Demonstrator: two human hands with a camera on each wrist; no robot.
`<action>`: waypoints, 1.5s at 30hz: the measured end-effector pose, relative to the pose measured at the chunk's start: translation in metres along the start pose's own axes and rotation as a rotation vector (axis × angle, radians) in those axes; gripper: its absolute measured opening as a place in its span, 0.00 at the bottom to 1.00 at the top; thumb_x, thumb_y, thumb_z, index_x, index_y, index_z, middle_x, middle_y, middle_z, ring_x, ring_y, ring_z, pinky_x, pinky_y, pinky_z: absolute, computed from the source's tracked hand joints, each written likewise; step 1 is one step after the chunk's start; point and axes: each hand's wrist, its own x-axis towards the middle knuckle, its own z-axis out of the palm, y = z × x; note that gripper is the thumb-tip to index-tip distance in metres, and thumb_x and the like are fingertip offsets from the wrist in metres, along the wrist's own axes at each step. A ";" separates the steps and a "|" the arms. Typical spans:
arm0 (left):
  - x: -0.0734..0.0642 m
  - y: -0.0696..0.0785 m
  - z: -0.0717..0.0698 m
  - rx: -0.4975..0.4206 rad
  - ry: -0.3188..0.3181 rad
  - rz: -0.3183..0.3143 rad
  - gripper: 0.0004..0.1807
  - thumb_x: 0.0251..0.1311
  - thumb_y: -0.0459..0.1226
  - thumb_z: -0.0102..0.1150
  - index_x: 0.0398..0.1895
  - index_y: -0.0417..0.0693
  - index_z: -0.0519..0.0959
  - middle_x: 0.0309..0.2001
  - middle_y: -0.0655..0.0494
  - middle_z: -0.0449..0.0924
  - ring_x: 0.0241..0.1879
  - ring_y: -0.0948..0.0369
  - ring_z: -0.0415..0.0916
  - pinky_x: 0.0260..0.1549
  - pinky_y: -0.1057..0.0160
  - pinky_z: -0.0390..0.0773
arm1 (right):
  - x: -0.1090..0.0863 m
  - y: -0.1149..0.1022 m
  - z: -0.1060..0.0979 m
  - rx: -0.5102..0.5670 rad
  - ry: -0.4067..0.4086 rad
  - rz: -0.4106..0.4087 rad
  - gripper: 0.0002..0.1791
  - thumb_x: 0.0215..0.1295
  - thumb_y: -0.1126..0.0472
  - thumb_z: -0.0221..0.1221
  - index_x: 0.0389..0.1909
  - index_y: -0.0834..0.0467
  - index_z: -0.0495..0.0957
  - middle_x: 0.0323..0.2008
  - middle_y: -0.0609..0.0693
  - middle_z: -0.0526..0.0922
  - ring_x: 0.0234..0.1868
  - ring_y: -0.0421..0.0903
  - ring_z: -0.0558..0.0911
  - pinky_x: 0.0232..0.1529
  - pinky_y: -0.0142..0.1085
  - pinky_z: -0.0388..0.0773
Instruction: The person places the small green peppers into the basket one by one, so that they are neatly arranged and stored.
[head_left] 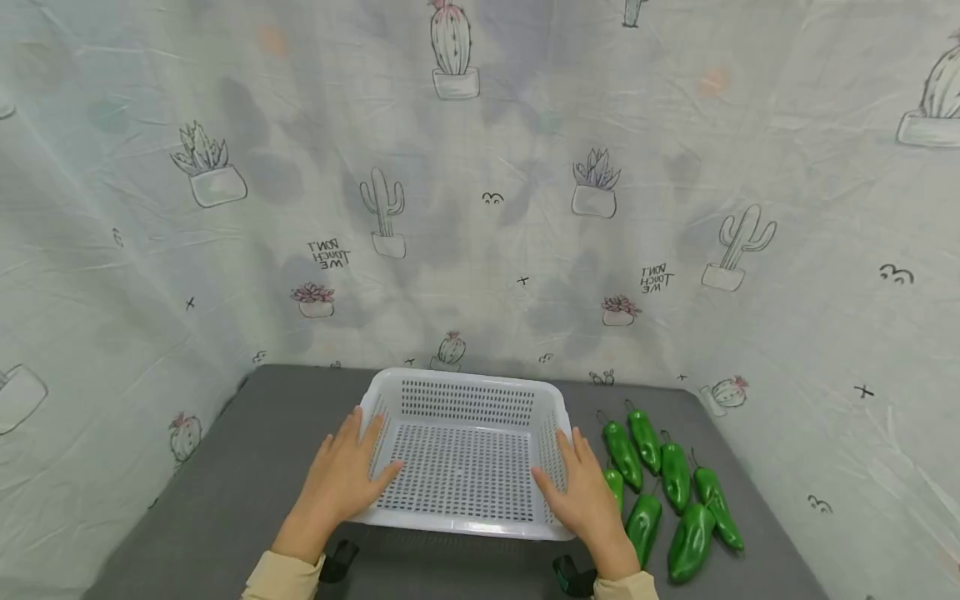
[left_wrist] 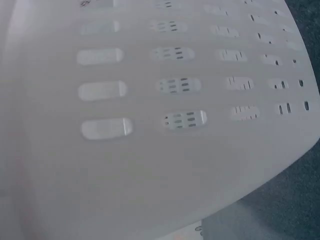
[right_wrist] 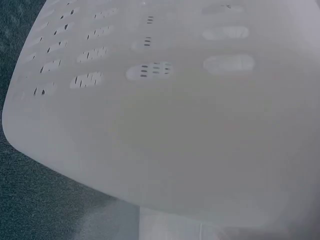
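Note:
A white plastic basket (head_left: 461,527) with slotted walls and a perforated floor sits on the grey table, with nothing inside it. My left hand (head_left: 343,479) rests over its left rim, fingers spread and fairly straight, thumb reaching over the inside. Across from it, my right hand (head_left: 581,492) lies on the right rim in much the same way. Close up, the basket's outer wall (left_wrist: 125,175) fills the left wrist view, and the opposite outer wall (right_wrist: 150,135) fills the right wrist view. Neither wrist view shows any fingers.
Several green peppers (head_left: 675,475) lie on the table to the right of the basket, the nearest ones close to my right hand. The grey table (head_left: 202,500) extends to the left. Behind and at both sides hangs a pale curtain (head_left: 487,250) printed with cactus drawings.

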 end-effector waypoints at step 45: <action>-0.003 -0.029 -0.016 -0.702 -0.115 -0.390 0.27 0.65 0.31 0.48 0.66 0.29 0.60 0.55 0.27 0.71 0.49 0.40 0.75 0.41 0.48 0.77 | -0.056 0.120 -0.048 0.120 0.174 0.405 0.36 0.69 0.47 0.51 0.70 0.65 0.55 0.68 0.71 0.55 0.67 0.70 0.55 0.61 0.66 0.53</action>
